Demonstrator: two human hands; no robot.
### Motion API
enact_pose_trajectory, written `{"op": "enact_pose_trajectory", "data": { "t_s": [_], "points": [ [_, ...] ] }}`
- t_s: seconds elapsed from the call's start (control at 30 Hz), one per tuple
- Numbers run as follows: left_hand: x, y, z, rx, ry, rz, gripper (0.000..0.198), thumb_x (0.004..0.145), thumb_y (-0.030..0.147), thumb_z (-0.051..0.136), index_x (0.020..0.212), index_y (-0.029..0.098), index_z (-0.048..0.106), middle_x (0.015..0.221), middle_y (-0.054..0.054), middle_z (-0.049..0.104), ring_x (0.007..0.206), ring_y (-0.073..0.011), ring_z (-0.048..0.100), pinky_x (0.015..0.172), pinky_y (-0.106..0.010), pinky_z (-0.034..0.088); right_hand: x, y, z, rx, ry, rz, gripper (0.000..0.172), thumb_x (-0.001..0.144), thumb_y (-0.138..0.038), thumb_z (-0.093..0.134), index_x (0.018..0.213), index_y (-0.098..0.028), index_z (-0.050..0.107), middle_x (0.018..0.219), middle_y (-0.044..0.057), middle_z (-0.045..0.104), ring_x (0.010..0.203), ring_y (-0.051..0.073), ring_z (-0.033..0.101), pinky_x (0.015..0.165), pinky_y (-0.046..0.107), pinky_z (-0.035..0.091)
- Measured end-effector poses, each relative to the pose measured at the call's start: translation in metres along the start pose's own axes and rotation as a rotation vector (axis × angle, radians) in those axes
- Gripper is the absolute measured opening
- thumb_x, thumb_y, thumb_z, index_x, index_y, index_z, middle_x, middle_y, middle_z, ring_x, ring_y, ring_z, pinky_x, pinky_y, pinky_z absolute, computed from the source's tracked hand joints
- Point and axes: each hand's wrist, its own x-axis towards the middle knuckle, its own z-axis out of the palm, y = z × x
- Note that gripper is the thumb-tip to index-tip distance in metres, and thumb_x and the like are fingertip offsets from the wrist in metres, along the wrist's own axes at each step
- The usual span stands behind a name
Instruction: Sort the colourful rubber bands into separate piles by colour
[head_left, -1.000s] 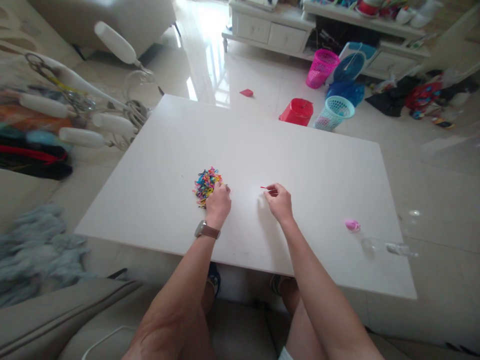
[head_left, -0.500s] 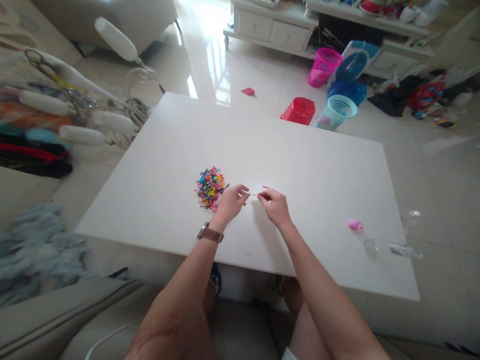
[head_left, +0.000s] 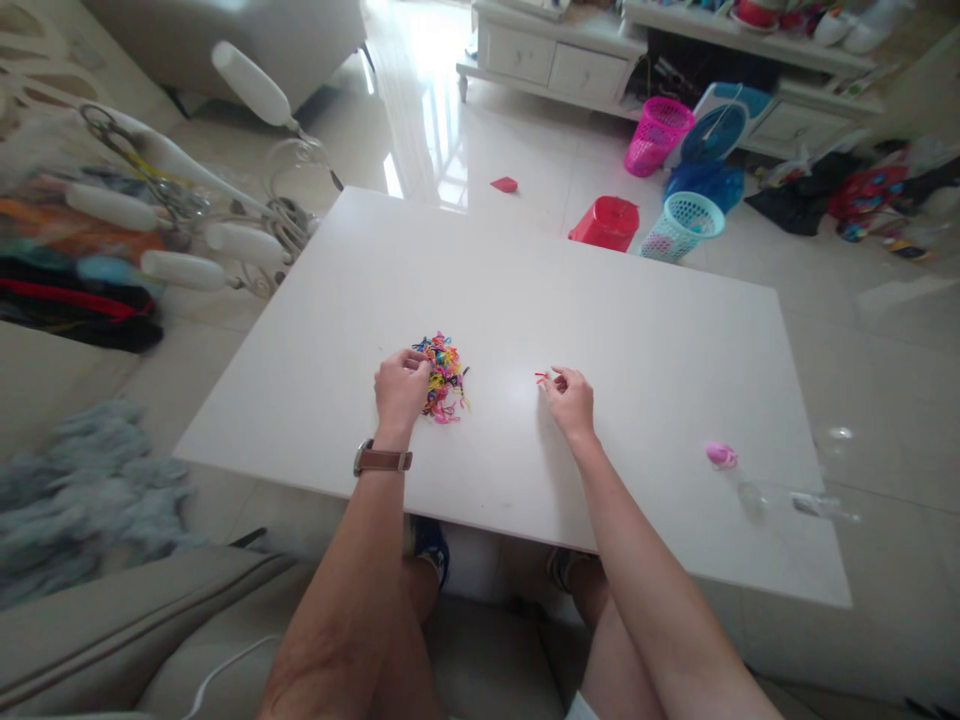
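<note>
A heap of small multicoloured elastic hair bands (head_left: 444,385) lies on the white table (head_left: 495,300), left of its middle. My left hand (head_left: 403,380), with a brown-strapped watch on the wrist, reaches over the heap's left edge. Its fingers are pinched together among the bands; what they grip is hidden. To the right, my right hand (head_left: 571,400) rests low over the tabletop, thumb and forefinger a little apart. Just beyond its fingertips are red hair bands (head_left: 541,377), small and close together on the table.
A pink-purple object (head_left: 721,456) sits near the table's right side, next to a clear glass-like item (head_left: 814,505). Past the far edge stand a red bin (head_left: 606,222), a pale blue basket (head_left: 682,225) and a pink basket (head_left: 660,135). A white-armed lamp (head_left: 251,85) is at the left.
My left hand has moved left from the middle to the heap. My right hand has set its red band down beside the one lying there, and its fingers have parted.
</note>
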Motion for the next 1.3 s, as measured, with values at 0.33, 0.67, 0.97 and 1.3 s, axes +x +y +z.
{"op": "enact_pose_trajectory", "data": {
  "t_s": [0.33, 0.67, 0.97, 1.3],
  "points": [
    [-0.018, -0.006, 0.034, 0.291, -0.361, 0.186, 0.014, 0.078, 0.018, 0.069, 0.085, 0.021, 0.08, 0.095, -0.009, 0.081, 0.092, -0.0235, 0.074, 0.083, -0.029, 0.054, -0.033, -0.046, -0.036, 0.065, -0.063, -0.093, 0.017, 0.084, -0.029, 0.06, 0.094, -0.02, 0.071, 0.091, 0.008, 0.073, 0.08, 0.02, 0.066, 0.081, 0.036, 0.056],
    [-0.026, -0.002, 0.049, 0.457, -0.307, 0.127, 0.016, 0.08, 0.018, 0.065, 0.09, 0.019, 0.077, 0.1, -0.021, 0.077, 0.099, -0.0353, 0.074, 0.086, -0.042, 0.055, -0.041, -0.062, -0.049, 0.125, -0.062, -0.081, 0.014, 0.084, -0.028, 0.06, 0.091, -0.021, 0.07, 0.091, 0.007, 0.075, 0.081, 0.021, 0.067, 0.082, 0.036, 0.056],
    [-0.027, 0.017, 0.043, 0.218, -0.302, 0.214, 0.007, 0.085, 0.019, 0.061, 0.083, 0.018, 0.068, 0.094, -0.014, 0.076, 0.084, -0.0261, 0.074, 0.077, -0.034, 0.055, -0.038, -0.062, -0.063, 0.129, -0.063, -0.083, 0.014, 0.084, -0.028, 0.059, 0.087, -0.021, 0.071, 0.088, 0.006, 0.074, 0.078, 0.019, 0.067, 0.079, 0.035, 0.057],
    [-0.055, 0.039, 0.074, -0.545, -0.794, 0.208, 0.015, 0.08, 0.026, 0.077, 0.082, 0.016, 0.067, 0.07, -0.003, 0.071, 0.064, -0.0137, 0.069, 0.063, -0.025, 0.053, -0.034, -0.045, -0.042, 0.265, -0.339, -0.107, 0.016, 0.085, -0.029, 0.065, 0.093, -0.023, 0.077, 0.091, 0.004, 0.08, 0.085, 0.02, 0.074, 0.085, 0.036, 0.058]
  ]
}}
